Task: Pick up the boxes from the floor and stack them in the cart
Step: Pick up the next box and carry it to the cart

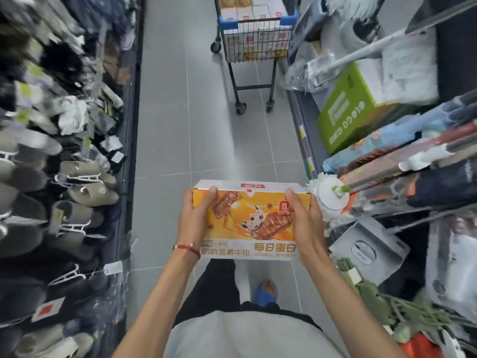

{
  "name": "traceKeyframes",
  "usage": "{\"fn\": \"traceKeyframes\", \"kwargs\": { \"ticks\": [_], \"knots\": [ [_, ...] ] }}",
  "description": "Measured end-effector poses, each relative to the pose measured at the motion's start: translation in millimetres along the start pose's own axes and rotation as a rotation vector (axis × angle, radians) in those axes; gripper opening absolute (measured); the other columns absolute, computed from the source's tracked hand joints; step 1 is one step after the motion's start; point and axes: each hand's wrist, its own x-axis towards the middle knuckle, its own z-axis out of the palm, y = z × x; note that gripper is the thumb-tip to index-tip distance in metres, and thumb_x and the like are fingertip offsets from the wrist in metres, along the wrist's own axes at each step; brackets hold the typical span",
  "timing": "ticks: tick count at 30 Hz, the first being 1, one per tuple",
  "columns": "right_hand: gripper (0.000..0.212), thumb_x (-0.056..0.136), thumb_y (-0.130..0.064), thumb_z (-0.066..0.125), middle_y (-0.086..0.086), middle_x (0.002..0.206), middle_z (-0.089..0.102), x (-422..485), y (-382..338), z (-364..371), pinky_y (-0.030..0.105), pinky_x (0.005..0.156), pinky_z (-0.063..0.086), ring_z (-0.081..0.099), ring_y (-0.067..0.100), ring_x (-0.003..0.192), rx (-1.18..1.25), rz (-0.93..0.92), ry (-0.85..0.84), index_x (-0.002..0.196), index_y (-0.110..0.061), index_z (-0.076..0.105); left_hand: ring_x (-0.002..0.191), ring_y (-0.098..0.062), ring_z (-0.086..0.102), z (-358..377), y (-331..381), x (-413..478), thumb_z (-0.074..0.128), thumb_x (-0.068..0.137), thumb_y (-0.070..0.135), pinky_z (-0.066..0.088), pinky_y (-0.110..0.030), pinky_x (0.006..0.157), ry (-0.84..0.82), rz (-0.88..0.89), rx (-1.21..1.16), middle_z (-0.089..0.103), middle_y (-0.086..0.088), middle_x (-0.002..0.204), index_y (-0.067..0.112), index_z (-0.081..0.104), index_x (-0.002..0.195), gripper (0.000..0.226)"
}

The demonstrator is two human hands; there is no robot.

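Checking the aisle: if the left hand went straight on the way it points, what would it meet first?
Only bare floor lies ahead of the left hand, which grips the box; the first obstacle looks like the cart, though depth is unclear.

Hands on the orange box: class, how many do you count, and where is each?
2. The left hand grips the orange box at its left end; the right hand grips its right end. No others show.

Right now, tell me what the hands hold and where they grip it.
Both hands, left and right, grip the box by its two short ends.
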Motion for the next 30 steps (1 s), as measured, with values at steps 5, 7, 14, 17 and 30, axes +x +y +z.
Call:
{"fn": "traceKeyframes", "kwargs": {
  "ticks": [5,7,14,17,30],
  "knots": [
    [0.034,0.094,-0.054,0.066,-0.007,0.097,0.079,64,-41,72,0.045,0.088,0.062,0.078,0.013,0.087,-0.040,-0.012,-0.028,0.120,-0.033,0.060,0.082,-0.021,0.076,-17,46,84,0.067,0.091,0.039,0.059,-0.029,0.060,0.027,-0.012,-0.024,0.076,-0.008,0.104,0.021,0.054,0.124,0.041],
    [0.034,0.095,-0.054,0.065,-0.006,0.099,0.079,86,-60,105,0.046,0.089,0.061,0.078,0.015,0.089,-0.035,-0.015,-0.029,0.120,-0.032,0.061,0.085,-0.024,0.076,-26,71,120,0.068,0.090,0.040,0.060,-0.033,0.063,0.028,0.000,-0.019,0.075,-0.008,0.105,0.021,0.054,0.125,0.042],
    [0.038,0.098,-0.052,0.062,0.000,0.104,0.079,159,-127,209,0.041,0.083,0.062,0.078,0.017,0.090,0.012,0.010,-0.037,0.124,-0.025,0.060,0.086,-0.026,0.076,-51,161,246,0.068,0.089,0.046,0.062,-0.045,0.074,-0.007,0.003,0.040,0.076,-0.009,0.105,0.023,0.051,0.129,0.049],
    [0.039,0.096,-0.053,0.064,0.002,0.106,0.079,189,-151,238,0.051,0.091,0.061,0.078,0.022,0.095,0.060,0.013,-0.034,0.125,-0.028,0.059,0.086,-0.027,0.076,-50,194,286,0.068,0.089,0.044,0.062,-0.040,0.070,-0.022,0.012,0.035,0.076,-0.009,0.104,0.023,0.051,0.128,0.048],
    [0.037,0.101,-0.045,0.059,0.005,0.106,0.078,394,-287,360,0.051,0.088,0.062,0.078,0.022,0.093,0.109,0.008,-0.046,0.131,-0.024,0.057,0.088,-0.025,0.076,-4,339,507,0.066,0.092,0.044,0.062,-0.042,0.073,-0.002,0.040,0.053,0.075,-0.008,0.108,0.024,0.049,0.132,0.048]
  ]
}}
